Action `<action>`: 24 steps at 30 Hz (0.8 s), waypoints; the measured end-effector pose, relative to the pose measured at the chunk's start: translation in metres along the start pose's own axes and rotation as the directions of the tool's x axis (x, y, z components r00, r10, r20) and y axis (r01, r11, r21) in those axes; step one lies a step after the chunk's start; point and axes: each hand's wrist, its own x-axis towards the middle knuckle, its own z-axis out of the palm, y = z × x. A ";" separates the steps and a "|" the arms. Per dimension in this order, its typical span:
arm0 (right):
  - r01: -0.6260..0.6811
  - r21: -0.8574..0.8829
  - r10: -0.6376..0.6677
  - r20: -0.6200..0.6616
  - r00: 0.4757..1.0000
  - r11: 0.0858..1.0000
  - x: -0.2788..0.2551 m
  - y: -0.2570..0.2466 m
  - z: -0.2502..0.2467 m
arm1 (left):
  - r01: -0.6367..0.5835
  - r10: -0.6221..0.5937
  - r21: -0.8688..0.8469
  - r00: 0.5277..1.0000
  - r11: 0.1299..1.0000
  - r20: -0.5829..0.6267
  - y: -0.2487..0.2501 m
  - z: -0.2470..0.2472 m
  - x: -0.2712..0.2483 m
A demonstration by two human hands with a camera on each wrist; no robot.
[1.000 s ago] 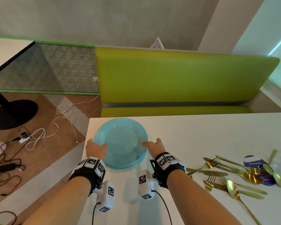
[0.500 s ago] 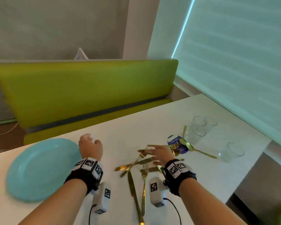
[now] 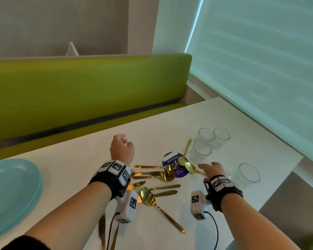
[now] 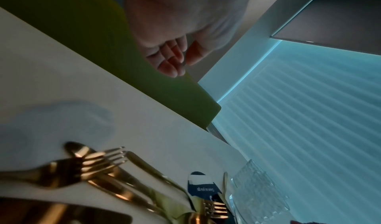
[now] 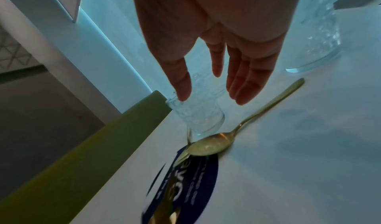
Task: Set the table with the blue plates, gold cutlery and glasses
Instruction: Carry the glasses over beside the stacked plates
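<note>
Now that both hands have let go of the stack of blue plates (image 3: 13, 192), which a second ago they held by the rim at the far left corner of the table (image 3: 170, 123), the plates lie at the left edge of the head view and attention has swung to the right end of the table. The left hand (image 3: 122, 148) hovers above the table just beyond the heap of gold cutlery (image 3: 155, 179), its fingers loosely curled and holding nothing; the left wrist view shows them bent inward with no object between them. The right hand (image 3: 210, 169) has travelled further right than it was half a second ago and reaches, fingers straight and spread, toward the nearest glass (image 3: 201, 150). In the right wrist view the thumb and fingers point either side of that glass, but I cannot tell whether they touch it yet. Two more glasses stand just behind it, and a fourth glass (image 3: 248, 173) stands apart near the table's right edge. A gold spoon (image 5: 212, 144) lies partly on a round purple coaster (image 3: 172, 165) just beside the nearest glass.

My reading is that the plates are parked in one pile, not yet dealt out to places, and the glasses come next.
</note>
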 end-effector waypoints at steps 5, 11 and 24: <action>0.034 -0.054 -0.035 -0.016 0.999 0.998 0.041 -0.008 -0.003 | 0.004 -0.004 0.017 1.000 1.000 0.031 0.012 0.041 -0.002; 0.118 -0.068 -0.117 0.018 0.993 0.991 0.067 -0.002 0.020 | 0.013 -0.015 0.041 0.998 0.999 0.059 0.011 0.069 0.002; 0.228 -0.027 -0.229 -0.066 0.971 0.973 0.074 -0.001 0.035 | -0.003 -0.023 0.081 0.949 0.997 0.316 0.012 0.099 0.002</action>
